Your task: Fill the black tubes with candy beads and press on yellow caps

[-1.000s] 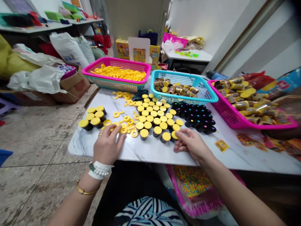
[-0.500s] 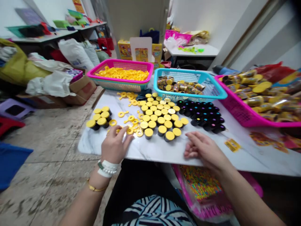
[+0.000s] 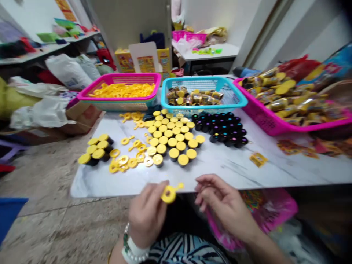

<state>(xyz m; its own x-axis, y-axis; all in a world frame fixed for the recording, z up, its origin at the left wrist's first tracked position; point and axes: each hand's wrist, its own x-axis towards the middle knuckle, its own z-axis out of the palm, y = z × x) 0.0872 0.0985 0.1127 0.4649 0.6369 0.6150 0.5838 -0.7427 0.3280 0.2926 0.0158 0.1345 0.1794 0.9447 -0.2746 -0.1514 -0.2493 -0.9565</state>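
Between the thumb and fingers of my left hand is a yellow plastic ring piece with a short knobbed stem, held over the table's front edge. The stem points toward my right hand, whose fingers are loosely curved and apart, with nothing visible in them. Beyond both hands stand many yellow-topped black tubs, packed close together. More ring pieces lie loose to their left. A smaller group of yellow-topped tubs stands at the table's left end.
Black pieces with coloured centres stand to the right. Behind are a pink basket of yellow pieces, a blue basket and a large pink basket of wrapped tubs. A small yellow packet lies on the marbled table.
My left hand has picked up a ring piece from the loose pile and drawn it back toward me. My right hand has come nearer to it, its fingers loosening. The view has shifted right.
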